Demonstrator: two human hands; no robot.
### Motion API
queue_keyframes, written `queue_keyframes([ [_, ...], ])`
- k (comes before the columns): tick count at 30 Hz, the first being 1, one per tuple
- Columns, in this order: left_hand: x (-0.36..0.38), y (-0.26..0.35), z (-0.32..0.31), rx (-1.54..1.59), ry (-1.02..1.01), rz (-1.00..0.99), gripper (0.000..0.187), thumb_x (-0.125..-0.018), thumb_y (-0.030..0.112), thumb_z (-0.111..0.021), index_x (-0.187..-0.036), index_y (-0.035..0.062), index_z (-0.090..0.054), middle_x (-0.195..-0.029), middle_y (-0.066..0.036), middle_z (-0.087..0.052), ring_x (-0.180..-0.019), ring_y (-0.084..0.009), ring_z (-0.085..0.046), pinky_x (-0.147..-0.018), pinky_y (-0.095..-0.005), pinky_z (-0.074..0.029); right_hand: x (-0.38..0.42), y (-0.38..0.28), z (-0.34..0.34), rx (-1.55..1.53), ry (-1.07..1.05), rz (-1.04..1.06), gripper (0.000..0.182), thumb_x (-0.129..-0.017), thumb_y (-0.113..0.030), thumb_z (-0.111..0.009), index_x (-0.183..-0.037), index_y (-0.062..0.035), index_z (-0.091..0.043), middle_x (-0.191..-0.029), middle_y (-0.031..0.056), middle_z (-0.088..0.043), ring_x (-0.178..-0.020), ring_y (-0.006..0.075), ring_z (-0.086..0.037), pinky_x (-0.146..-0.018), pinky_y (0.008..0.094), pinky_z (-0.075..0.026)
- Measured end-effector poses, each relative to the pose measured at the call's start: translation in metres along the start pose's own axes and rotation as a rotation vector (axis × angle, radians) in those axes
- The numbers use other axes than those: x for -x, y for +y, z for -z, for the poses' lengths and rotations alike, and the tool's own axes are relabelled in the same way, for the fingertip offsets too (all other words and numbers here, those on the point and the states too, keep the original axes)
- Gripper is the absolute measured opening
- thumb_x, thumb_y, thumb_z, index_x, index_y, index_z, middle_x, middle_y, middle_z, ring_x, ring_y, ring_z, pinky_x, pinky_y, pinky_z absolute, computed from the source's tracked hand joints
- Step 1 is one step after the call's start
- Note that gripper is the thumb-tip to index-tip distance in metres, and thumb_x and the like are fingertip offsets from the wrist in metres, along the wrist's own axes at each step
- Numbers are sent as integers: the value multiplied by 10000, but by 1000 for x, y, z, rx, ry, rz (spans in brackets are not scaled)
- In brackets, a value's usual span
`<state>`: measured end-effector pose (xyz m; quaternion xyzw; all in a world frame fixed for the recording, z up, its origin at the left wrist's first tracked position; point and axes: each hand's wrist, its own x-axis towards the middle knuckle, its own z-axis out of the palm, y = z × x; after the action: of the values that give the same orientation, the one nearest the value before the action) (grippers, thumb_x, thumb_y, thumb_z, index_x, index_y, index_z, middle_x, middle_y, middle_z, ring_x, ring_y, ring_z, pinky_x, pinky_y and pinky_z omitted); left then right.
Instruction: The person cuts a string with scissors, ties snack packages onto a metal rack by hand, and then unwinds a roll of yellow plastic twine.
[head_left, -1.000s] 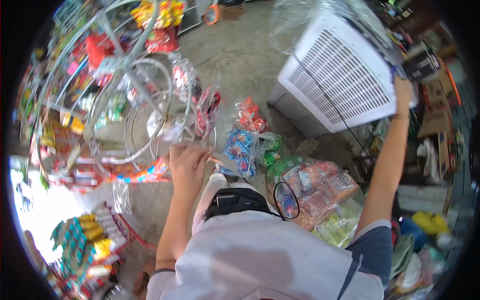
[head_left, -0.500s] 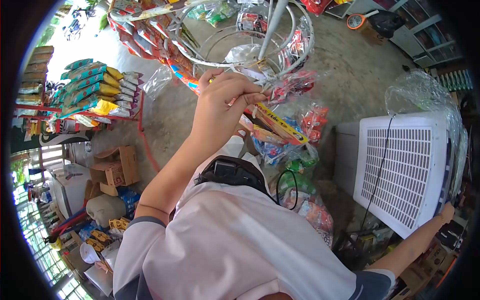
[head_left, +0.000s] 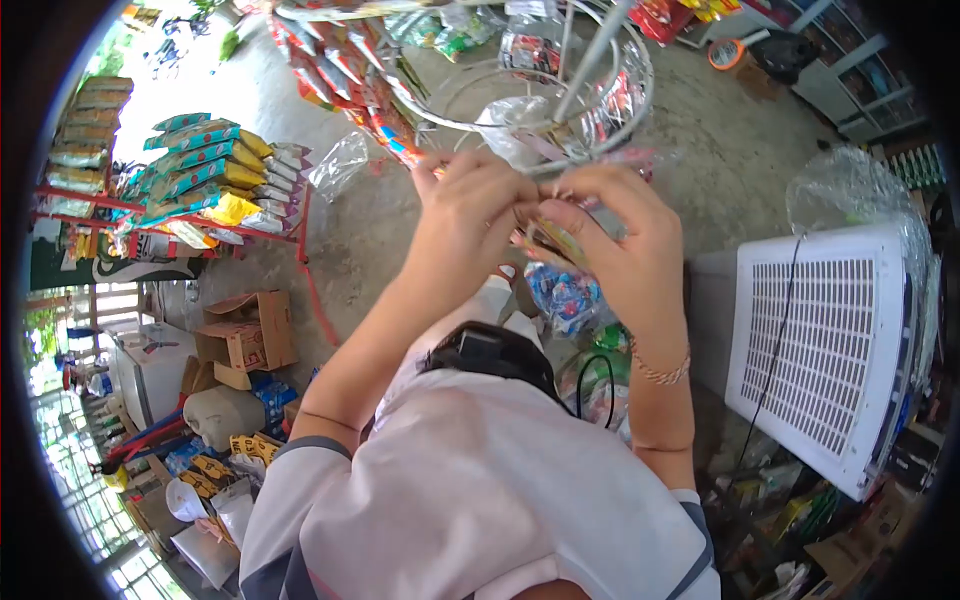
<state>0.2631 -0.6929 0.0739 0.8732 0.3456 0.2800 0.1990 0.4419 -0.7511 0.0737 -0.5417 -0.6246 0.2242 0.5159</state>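
Note:
My left hand (head_left: pixel 468 215) and my right hand (head_left: pixel 630 240) meet just below the near rim of a white wire rack (head_left: pixel 597 60). Both have their fingers pinched together, and what lies between the fingertips is too small and covered to make out. Part of a yellow packet (head_left: pixel 562 243) shows below the fingers, mostly hidden by my right hand. Strips of red and orange packets (head_left: pixel 345 75) hang from the rack's left side, reaching down close to my left hand. Behind my fingers, some pinkish clear wrapping (head_left: pixel 635 158) is partly visible.
At right stands a white appliance with a grille (head_left: pixel 815 340), a black cord across it. Bagged goods fill a red shelf (head_left: pixel 300 235) on the left, above an open cardboard box (head_left: pixel 262 335). Blue packets (head_left: pixel 568 298) lie low in front of me.
My right hand has left the white appliance's side and come up beside my left hand at the rack. The yellow packet is now largely covered. The view has shifted slightly.

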Motion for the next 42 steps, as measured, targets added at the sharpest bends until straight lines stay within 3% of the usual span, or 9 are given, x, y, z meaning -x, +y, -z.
queue_keyframes([
  [3,18,-8,0,34,0,-18,83,-821,86,-707,-902,85,-690,-847,-31,-645,-921,-213,-575,-905,-391,-312,0,-2,-22,25,-2,32,161,-804,-149,-752,-809,-28,-646,-777,70,-634,-709,245,-604,-665,353,-457],
  [9,60,-31,9,118,6,-6,87,-822,95,-707,-905,81,-686,-855,-35,-640,-924,-218,-575,-896,-389,-321,14,-13,-53,115,-115,12,178,-823,-169,-736,-813,-38,-616,-735,77,-595,-675,255,-572,-644,369,-436],
  [14,96,-64,40,161,18,-12,92,-823,101,-707,-908,79,-682,-862,-39,-636,-926,-222,-575,-888,-388,-329,14,-43,-95,202,-178,149,217,-844,-205,-722,-804,-38,-589,-722,71,-582,-658,266,-557,-652,373,-426],
  [24,167,-187,144,237,40,-56,104,-824,115,-707,-913,73,-675,-875,-46,-627,-930,-230,-574,-872,-385,-345,1,-121,-247,276,-199,30,221,-860,-183,-724,-819,-35,-565,-708,83,-569,-618,260,-546,-557,361,-409],
  [34,189,-297,217,255,92,22,118,-825,129,-707,-918,67,-668,-888,-53,-619,-935,-238,-573,-856,-383,-361,-60,-130,-361,215,-249,121,173,-849,-111,-721,-861,-16,-577,-791,88,-588,-670,260,-566,-592,348,-434],
  [39,168,-347,234,223,121,110,126,-826,136,-707,-921,64,-665,-894,-56,-615,-937,-242,-573,-848,-381,-369,-114,-106,-391,2,-348,16,130,-869,-60,-687,-904,-7,-575,-818,89,-584,-760,225,-584,-686,325,-453],
  [42,143,-369,247,181,141,163,131,-826,140,-707,-923,63,-663,-898,-58,-612,-938,-244,-573,-844,-381,-374,-154,-88,-405,-52,-391,79,107,-891,-36,-653,-951,-8,-568,-820,87,-584,-784,206,-597,-715,303,-472],
])
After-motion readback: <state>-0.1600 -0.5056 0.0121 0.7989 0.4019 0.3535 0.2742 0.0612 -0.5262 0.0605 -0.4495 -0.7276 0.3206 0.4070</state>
